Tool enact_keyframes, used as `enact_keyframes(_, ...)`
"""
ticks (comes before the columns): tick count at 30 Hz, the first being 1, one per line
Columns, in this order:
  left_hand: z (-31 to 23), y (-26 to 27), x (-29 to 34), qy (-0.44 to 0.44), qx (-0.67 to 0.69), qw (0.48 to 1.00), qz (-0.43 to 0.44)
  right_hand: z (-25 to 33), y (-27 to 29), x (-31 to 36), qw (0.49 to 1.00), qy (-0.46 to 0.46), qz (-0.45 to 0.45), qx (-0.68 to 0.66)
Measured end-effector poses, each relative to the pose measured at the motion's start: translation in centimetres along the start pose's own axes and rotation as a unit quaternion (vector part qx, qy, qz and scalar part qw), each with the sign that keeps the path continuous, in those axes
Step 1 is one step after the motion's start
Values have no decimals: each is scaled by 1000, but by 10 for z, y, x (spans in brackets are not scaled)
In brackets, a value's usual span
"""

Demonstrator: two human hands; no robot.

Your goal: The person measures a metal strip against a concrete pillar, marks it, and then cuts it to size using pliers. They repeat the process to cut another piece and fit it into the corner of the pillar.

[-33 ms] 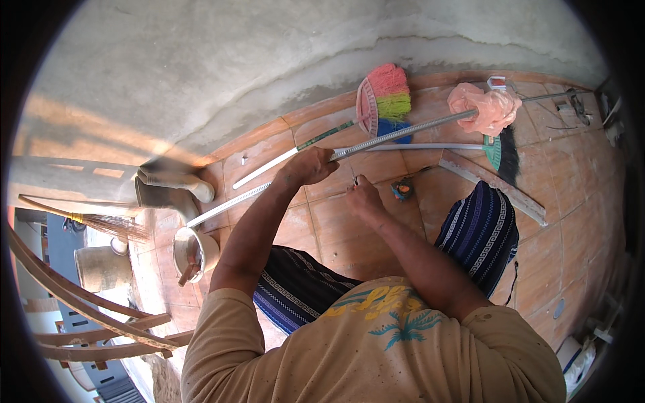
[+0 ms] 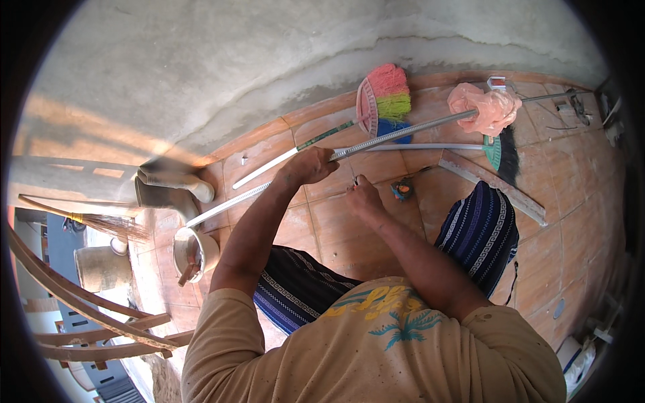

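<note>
In the head view, the yellow lettering (image 2: 385,297) on my tan shirt (image 2: 295,366) is bending too much for me to read, and my left hand (image 2: 313,166) is closing around a grey ribbed pole (image 2: 403,132) that is slanting toward a crumpled pink plastic bag (image 2: 484,109), which is hiding part of it. My right hand (image 2: 365,200) is pinching something small and thin just below the pole, mostly covered and hard to make out. Compared with the earlier frame, nothing is visibly shifting.
</note>
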State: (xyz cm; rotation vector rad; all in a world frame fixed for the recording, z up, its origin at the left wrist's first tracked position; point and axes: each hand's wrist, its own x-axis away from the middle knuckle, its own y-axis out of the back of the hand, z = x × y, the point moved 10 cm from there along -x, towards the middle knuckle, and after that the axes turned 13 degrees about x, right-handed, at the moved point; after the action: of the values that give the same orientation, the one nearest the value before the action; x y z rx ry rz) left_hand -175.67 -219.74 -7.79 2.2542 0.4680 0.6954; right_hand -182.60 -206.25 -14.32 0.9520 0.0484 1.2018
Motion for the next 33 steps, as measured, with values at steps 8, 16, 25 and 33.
enact_keyframes(8, 15, 2, -3, 12, 20, 1000, 17, 2, -1, 0, 1000, 20, 6, 20)
enact_keyframes(16, 12, 8, 2, 26, 37, 999, 11, 4, -1, -1, 999, 35, -8, 1)
enact_keyframes(25, 11, 18, 3, 32, 28, 999, 1, 10, -4, -6, 997, 32, 30, -59)
enact_keyframes(33, 25, 17, 11, -15, 51, 998, -23, -1, -22, 26, 977, -50, 207, -6)
